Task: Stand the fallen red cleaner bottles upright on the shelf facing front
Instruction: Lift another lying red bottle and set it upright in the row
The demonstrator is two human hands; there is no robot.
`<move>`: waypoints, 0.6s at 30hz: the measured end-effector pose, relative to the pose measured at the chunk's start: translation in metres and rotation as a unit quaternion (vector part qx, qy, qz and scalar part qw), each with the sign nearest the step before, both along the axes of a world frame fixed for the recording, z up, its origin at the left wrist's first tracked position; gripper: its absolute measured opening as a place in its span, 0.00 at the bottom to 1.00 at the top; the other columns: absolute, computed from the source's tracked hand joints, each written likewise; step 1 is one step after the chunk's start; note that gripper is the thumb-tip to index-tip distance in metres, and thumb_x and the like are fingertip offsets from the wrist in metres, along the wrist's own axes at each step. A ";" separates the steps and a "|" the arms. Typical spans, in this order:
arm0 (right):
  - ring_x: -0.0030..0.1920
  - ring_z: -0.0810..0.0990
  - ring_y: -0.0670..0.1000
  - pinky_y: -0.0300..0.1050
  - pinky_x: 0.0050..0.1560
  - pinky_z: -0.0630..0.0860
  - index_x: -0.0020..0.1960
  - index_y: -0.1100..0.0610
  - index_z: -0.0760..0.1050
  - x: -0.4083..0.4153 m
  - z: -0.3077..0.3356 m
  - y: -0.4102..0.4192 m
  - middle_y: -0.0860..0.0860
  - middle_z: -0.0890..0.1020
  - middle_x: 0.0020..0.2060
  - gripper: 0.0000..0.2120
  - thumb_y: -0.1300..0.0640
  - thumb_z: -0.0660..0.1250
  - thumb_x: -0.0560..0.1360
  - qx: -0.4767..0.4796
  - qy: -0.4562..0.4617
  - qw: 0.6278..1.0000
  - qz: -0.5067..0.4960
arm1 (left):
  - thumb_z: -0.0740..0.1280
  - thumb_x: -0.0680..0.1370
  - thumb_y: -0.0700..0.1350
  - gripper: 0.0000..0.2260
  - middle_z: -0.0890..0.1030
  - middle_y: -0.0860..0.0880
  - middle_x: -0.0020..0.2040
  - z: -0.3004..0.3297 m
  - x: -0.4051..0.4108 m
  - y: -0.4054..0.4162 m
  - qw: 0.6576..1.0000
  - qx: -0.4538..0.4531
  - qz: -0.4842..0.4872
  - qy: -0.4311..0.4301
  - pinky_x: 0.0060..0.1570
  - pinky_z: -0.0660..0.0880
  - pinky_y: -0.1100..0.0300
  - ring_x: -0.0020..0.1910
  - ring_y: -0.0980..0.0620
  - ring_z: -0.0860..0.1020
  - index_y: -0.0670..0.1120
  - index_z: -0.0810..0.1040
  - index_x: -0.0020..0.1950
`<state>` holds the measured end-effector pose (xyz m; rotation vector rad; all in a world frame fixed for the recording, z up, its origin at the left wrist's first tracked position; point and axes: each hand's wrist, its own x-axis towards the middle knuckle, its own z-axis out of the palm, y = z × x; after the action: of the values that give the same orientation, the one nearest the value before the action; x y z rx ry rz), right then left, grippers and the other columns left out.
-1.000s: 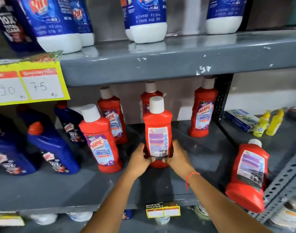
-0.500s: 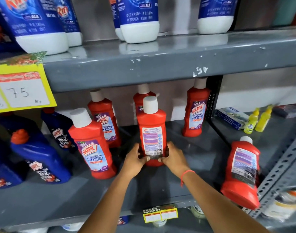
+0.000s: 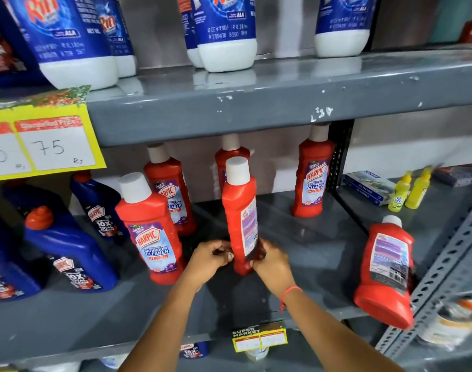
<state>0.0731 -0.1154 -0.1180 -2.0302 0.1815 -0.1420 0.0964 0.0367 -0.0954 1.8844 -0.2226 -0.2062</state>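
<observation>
Both hands are clamped low on the red bottle [image 3: 240, 216]: the left hand [image 3: 212, 257] pinches its left edge, the right hand [image 3: 272, 260] wraps its right side, so the bottle sits squarely between them, neither hand nearer. It stands mid-shelf [image 3: 296, 237], long axis vertical, white cap up, but its back label angles off to the right with a narrow edge toward us, so a twist about that upright axis looks like the coming move. Further right, near the shelf's front edge, the leaning red bottle [image 3: 385, 275] tilts with its back label out.
</observation>
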 end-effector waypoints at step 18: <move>0.57 0.79 0.56 0.51 0.61 0.75 0.60 0.61 0.73 0.014 0.010 -0.011 0.58 0.81 0.57 0.25 0.68 0.71 0.64 0.004 0.039 0.996 0.083 | 0.68 0.70 0.33 0.29 0.73 0.47 0.61 0.010 0.021 0.003 0.990 0.106 -0.066 0.070 0.48 0.74 0.65 0.49 0.54 0.74 0.44 0.62 0.68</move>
<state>0.0872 -0.1269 -0.1080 -2.0353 0.0619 0.0431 0.1173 0.0397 -0.0855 2.0576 -0.2363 -0.4660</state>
